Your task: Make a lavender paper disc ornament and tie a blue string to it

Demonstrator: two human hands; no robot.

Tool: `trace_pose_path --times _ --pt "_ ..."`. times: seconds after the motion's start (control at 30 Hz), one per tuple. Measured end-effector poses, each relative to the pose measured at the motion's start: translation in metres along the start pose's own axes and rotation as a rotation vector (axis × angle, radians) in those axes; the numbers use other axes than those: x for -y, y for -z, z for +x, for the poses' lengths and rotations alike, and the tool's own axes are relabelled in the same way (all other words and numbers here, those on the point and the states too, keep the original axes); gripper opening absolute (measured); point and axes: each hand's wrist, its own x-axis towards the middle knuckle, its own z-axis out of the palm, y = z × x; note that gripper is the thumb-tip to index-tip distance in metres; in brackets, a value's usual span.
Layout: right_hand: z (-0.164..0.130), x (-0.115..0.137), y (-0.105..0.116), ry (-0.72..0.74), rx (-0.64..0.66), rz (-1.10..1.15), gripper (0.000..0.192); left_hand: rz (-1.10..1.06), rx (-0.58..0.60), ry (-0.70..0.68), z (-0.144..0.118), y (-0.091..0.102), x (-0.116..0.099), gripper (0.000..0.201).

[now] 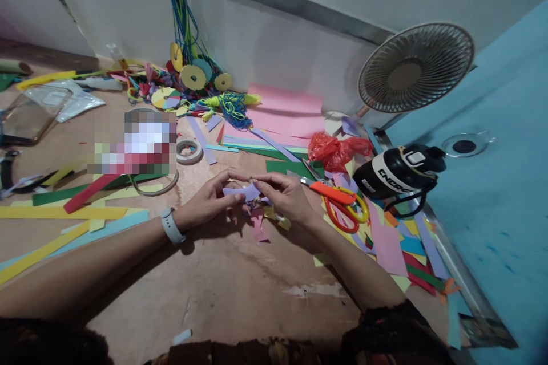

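Near the middle of the table, my left hand (209, 201) and my right hand (280, 195) meet around a small lilac paper piece (240, 193). Both have their fingers closed on it, the left at its left end and lower edge, the right at its right end. Behind the paper something small and partly shiny shows, too hidden to name. Just below my hands lie a pink paper scrap (258, 227) and a yellowish scrap (280, 218). Right of my right hand rest orange-and-yellow scissors (342, 219) and an orange cutter (333, 191).
A black bottle (381, 174) and a fan (415, 68) stand at the right. Behind are pink sheets (282, 111), a red plastic bag (338, 151) and hanging cords (182, 17). A tape roll (189, 151) and yellow strips (64, 213) lie to the left.
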Motion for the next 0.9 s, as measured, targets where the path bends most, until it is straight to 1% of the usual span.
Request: trace_pose_path --times 0.17,0.27,0.4,0.6,0.67,0.8,0.9 --pt "-0.0006 0.0038 -0.0008 0.012 -0.001 -0.016 0.021 0.028 0.005 0.004 0.0002 0.0006 -0.0003 0.042" --pt "-0.0025 0.0049 -0.0031 0.006 0.001 -0.014 0.023 0.076 -0.027 0.009 0.0007 0.0 -0.0023 0.044" --pt "-0.0043 0.0041 -0.0052 0.014 0.01 -0.027 0.025 0.147 -0.074 0.011 0.0008 -0.0008 -0.0031 0.039" --pt "-0.0017 -0.0013 -0.0012 -0.006 0.035 0.032 0.027 0.107 -0.063 -0.004 0.0009 -0.0013 -0.0024 0.041" --pt "-0.0015 -0.0014 -0.0007 0.018 0.034 0.002 0.027 0.102 -0.053 0.012 0.0015 -0.0004 -0.0016 0.039" --pt "-0.0021 0.0014 -0.0012 0.098 0.029 -0.124 0.025 0.145 -0.05 0.051 0.0033 0.0025 0.0011 0.027" --pt "-0.0026 0.003 -0.0014 0.109 0.027 -0.156 0.025 0.156 -0.052 0.05 0.004 0.0033 0.0022 0.027"
